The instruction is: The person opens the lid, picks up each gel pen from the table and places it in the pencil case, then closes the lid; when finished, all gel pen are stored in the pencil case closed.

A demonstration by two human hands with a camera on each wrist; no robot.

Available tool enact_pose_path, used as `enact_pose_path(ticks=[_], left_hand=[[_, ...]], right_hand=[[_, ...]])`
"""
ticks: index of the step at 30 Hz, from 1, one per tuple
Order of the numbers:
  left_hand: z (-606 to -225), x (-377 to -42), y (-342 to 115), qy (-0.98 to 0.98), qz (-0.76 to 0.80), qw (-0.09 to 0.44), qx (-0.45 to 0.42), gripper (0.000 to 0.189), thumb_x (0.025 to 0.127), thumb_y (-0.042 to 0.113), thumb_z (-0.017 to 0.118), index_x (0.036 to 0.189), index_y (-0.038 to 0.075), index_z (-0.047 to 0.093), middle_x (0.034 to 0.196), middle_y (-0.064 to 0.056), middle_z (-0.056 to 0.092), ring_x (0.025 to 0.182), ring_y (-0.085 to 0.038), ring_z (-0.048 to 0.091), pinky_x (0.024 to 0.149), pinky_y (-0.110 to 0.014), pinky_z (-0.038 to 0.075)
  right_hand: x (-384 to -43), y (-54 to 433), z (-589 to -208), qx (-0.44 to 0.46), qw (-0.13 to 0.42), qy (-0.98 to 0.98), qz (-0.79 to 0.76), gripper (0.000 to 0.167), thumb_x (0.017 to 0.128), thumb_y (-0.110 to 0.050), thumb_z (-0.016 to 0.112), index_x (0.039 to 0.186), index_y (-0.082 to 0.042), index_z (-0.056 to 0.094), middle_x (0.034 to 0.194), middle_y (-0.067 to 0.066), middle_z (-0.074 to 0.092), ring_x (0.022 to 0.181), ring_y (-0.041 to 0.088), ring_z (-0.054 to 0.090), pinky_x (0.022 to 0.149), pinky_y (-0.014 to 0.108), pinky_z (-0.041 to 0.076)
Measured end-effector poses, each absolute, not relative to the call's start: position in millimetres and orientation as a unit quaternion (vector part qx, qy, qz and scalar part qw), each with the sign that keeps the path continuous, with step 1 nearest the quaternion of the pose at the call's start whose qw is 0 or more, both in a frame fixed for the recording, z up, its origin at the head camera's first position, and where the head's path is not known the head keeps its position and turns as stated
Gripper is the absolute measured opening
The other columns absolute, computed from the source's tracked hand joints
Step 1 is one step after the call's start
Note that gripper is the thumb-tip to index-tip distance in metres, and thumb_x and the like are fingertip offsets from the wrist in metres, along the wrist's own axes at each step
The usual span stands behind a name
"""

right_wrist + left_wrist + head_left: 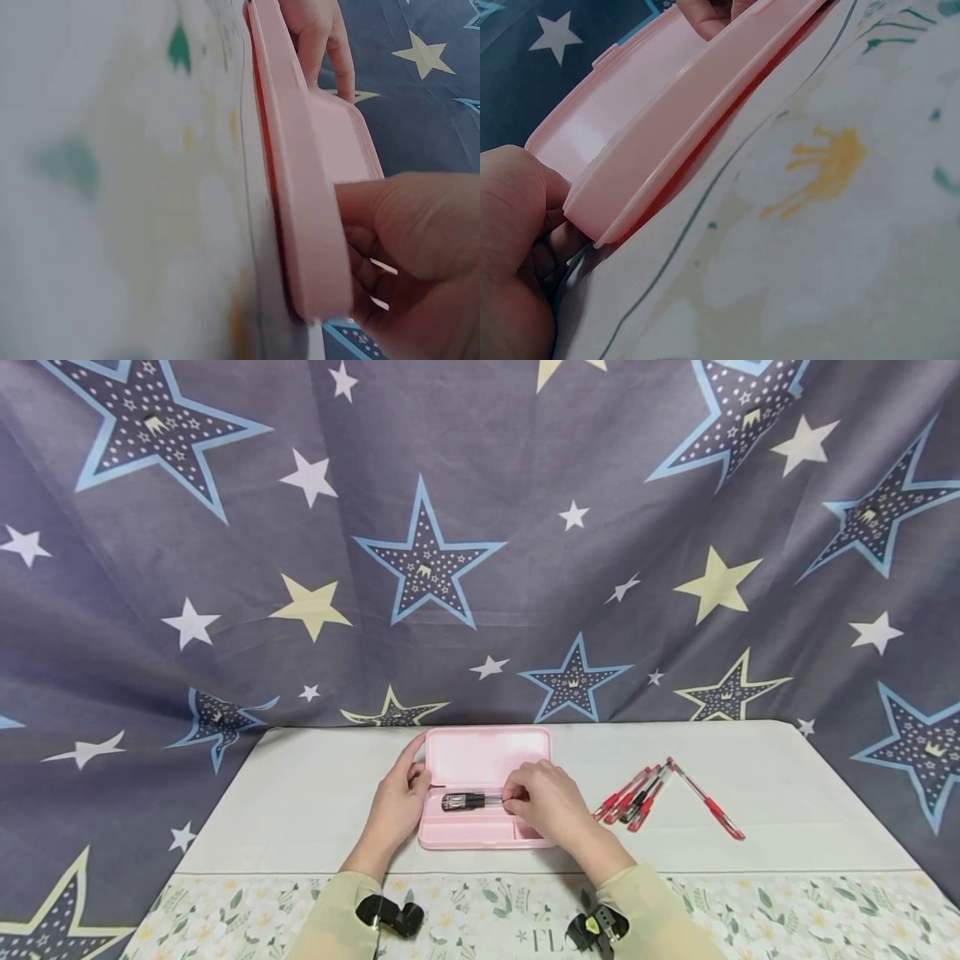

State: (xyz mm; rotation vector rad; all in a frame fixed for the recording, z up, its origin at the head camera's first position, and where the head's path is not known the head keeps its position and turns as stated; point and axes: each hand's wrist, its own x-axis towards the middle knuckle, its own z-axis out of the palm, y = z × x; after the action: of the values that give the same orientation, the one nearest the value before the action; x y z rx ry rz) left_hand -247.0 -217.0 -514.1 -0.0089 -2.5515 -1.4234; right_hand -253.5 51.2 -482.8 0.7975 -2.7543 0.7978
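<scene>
A pink pencil case (468, 833) lies with its lid (487, 756) raised at the back. In it, black-capped clear pens (463, 802) lie sideways in the rear compartment. My left hand (397, 802) holds the case at its left side; the left wrist view shows its curled fingers (559, 244) at the case's corner. My right hand (551, 802) reaches over the right part of the case, thumb and fingertips pinching the clear end of a pen. The right wrist view has that hand (420, 255) bent over the case wall (311, 187), the pen hidden there.
To the right of the case lies a bunch of red pens (643, 814) with a black one (636, 803) among them. A single red pen (708, 802) slants away from the bunch. A floral cloth (465, 902) covers the near edge; a star-patterned curtain (480, 677) hangs behind the table.
</scene>
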Motion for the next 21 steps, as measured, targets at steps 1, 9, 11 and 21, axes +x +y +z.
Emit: enact_pose_path(ticks=[1,9,11,21], left_hand=[[-514,-247,-217,-0.867,-0.485,0.11,-0.003,0.064,0.111,0.008,0.058,0.17,0.03,0.045,0.091,-0.001,0.063,0.081,-0.02,0.055,0.086,-0.042,0.044],[-515,-247,-217,-0.868,-0.484,0.112,-0.003,0.064,0.111,0.007,0.059,0.17,0.027,0.045,0.091,-0.002,0.064,0.081,-0.02,0.055,0.086,-0.042,0.044],[-515,-246,-217,-0.869,-0.482,0.111,-0.002,0.064,0.111,0.007,0.059,0.17,0.027,0.045,0.092,-0.002,0.064,0.081,-0.02,0.055,0.086,-0.042,0.044],[-514,-247,-216,-0.87,-0.48,0.112,-0.003,0.065,0.111,0.006,0.058,0.17,0.029,0.045,0.093,-0.002,0.065,0.082,-0.019,0.056,0.085,-0.041,0.044]], right_hand=[[-253,53,-481,0.268,0.077,-0.92,0.274,0.025,0.086,-0.008,0.094,0.079,-0.023,0.074,0.076,-0.014,0.058,0.078,0.011,0.053,0.074,0.034,0.047],[-252,67,-470,0.266,0.048,-0.91,0.316,0.019,0.091,-0.009,0.09,0.085,-0.021,0.076,0.082,-0.015,0.065,0.08,0.01,0.063,0.079,0.036,0.053],[-252,71,-467,0.265,0.051,-0.908,0.321,0.019,0.091,-0.008,0.089,0.085,-0.022,0.077,0.084,-0.014,0.067,0.082,0.011,0.064,0.081,0.037,0.054],[-254,96,-450,0.244,0.054,-0.908,0.337,0.01,0.094,-0.009,0.087,0.098,-0.015,0.081,0.097,-0.008,0.073,0.099,0.019,0.071,0.097,0.05,0.055]])
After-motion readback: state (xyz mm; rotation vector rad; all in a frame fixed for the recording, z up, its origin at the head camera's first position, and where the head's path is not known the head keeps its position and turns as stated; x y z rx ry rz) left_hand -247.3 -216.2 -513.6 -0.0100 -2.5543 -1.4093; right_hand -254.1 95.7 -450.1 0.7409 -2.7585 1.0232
